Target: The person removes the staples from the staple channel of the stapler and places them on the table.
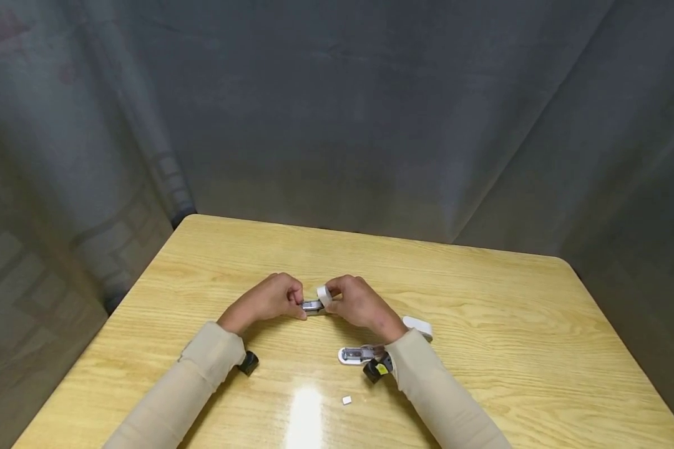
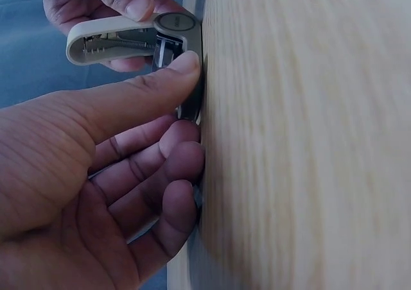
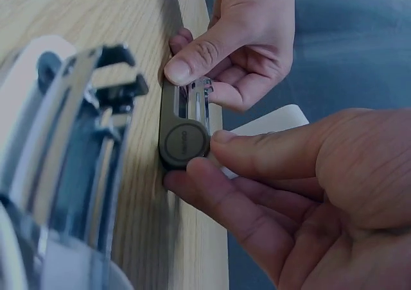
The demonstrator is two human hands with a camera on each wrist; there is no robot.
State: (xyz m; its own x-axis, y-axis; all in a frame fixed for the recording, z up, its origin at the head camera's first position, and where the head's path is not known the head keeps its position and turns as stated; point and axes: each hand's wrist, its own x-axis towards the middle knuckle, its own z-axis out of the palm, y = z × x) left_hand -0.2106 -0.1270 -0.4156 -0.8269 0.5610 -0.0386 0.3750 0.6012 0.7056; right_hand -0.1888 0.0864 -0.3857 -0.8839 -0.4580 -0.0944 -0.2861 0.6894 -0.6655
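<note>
A small stapler (image 1: 312, 305) with its white top cover (image 1: 324, 295) swung up is held low over the table between both hands. My left hand (image 1: 272, 299) pinches the front end of its base, thumb on the near side. At the round hinge (image 3: 184, 144), my right hand (image 1: 362, 305) grips the stapler between thumb and fingers. Metal staple channel shows between the two hands. In the left wrist view, a spring (image 2: 128, 43) is visible inside the raised cover. Parts of the base are hidden behind the fingers.
A second, white stapler (image 1: 352, 355) lies opened under my right wrist, partly hidden by it; a white cover piece (image 1: 418, 327) shows beyond the wrist. A small white block (image 1: 346, 400) lies nearer on the wooden table (image 1: 483, 299). Grey curtains (image 1: 337, 125) hang behind.
</note>
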